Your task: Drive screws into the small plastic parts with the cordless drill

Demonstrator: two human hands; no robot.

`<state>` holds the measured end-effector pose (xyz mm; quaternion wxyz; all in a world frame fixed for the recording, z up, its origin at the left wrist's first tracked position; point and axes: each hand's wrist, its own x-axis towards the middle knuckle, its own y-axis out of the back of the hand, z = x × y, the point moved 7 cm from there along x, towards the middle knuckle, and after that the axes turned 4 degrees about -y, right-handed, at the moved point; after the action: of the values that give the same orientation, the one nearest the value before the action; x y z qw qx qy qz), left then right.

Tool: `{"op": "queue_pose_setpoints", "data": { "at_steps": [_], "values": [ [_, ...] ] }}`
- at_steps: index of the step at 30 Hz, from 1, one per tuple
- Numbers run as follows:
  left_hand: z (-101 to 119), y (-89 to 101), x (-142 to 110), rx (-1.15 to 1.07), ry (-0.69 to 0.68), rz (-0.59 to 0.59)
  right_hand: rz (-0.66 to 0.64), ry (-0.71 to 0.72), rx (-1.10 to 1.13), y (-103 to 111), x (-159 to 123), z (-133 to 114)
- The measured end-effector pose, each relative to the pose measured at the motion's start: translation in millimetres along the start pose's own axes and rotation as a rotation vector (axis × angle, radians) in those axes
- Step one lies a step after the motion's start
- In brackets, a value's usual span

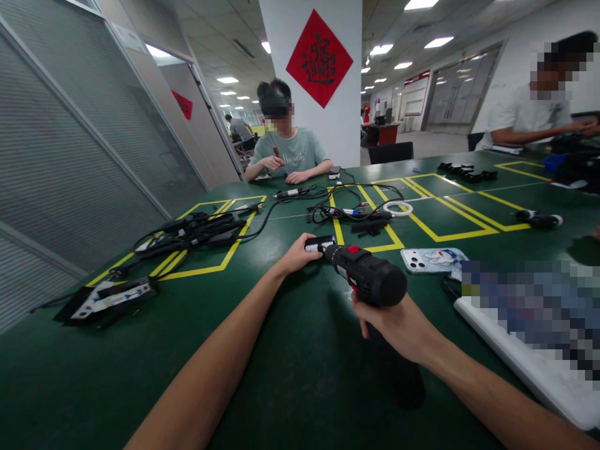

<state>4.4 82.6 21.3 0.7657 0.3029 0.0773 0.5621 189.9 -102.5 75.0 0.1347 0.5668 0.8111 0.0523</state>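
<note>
My right hand (391,322) is wrapped round the grip of a black cordless drill (368,272) with red details. The drill points forward and left, and its tip is at a small black block with a white label (320,242). Whether the bit touches the block I cannot tell. On the green table my left hand (299,255) is closed on the block's left side, holding it. Part of the block is hidden behind my fingers and the drill's front end.
Bundled black cables and adapters (192,231) lie left. More cables (351,209) and a white ring (397,209) lie beyond the block. A phone (434,260) and a white tray-like object (510,356) are right. One person (288,150) sits opposite, another (515,119) at far right.
</note>
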Motion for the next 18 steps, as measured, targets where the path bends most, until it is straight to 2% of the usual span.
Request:
{"op": "queue_pose_setpoints", "data": {
  "at_steps": [12,18],
  "values": [
    [1.3,-0.4,-0.7,-0.019,0.009,-0.001,0.014,-0.011,0.020,2.2,0.4,0.5],
    [3.5,-0.7,-1.0,-0.044,-0.029,-0.019,0.048,-0.044,0.027,4.2,-0.3,2.6]
  ]
}}
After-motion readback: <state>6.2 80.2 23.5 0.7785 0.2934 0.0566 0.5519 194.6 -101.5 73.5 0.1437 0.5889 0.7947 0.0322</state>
